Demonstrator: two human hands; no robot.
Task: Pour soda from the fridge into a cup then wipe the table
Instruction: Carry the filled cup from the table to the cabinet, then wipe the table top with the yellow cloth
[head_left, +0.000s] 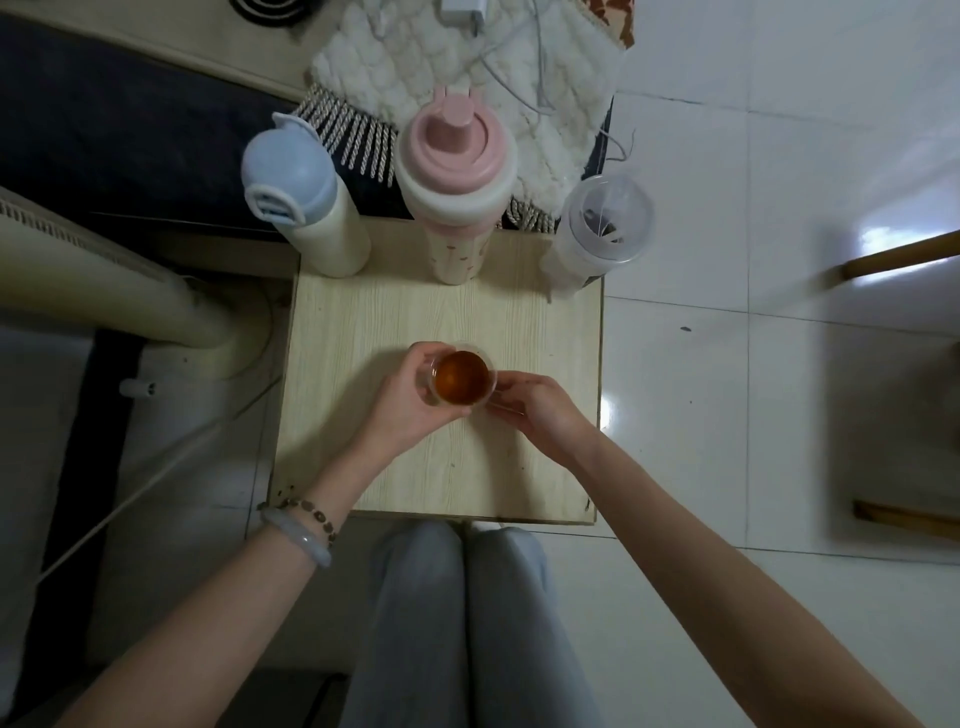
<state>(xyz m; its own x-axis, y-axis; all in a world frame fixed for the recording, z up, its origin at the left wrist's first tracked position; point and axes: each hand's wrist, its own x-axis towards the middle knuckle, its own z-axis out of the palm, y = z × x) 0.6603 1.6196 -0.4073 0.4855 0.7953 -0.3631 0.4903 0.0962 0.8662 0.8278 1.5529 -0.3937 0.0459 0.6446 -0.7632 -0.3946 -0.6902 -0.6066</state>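
Observation:
A clear glass cup (461, 376) filled with amber-brown drink stands near the middle of a small pale wooden table (363, 322). My left hand (410, 400) wraps round the cup's left side, fingers curled on the glass. My right hand (540, 410) grips the cup's clear handle on the right side. No soda bottle or cloth is in view.
At the table's far edge stand a cream bottle with a blue lid (298, 202), a pink-lidded jug (457, 192) and a clear plastic tumbler (597, 234). A white knitted blanket (467, 73) lies behind. White tiled floor (753, 156) spreads right. My grey-trousered knees (457, 597) sit below the near edge.

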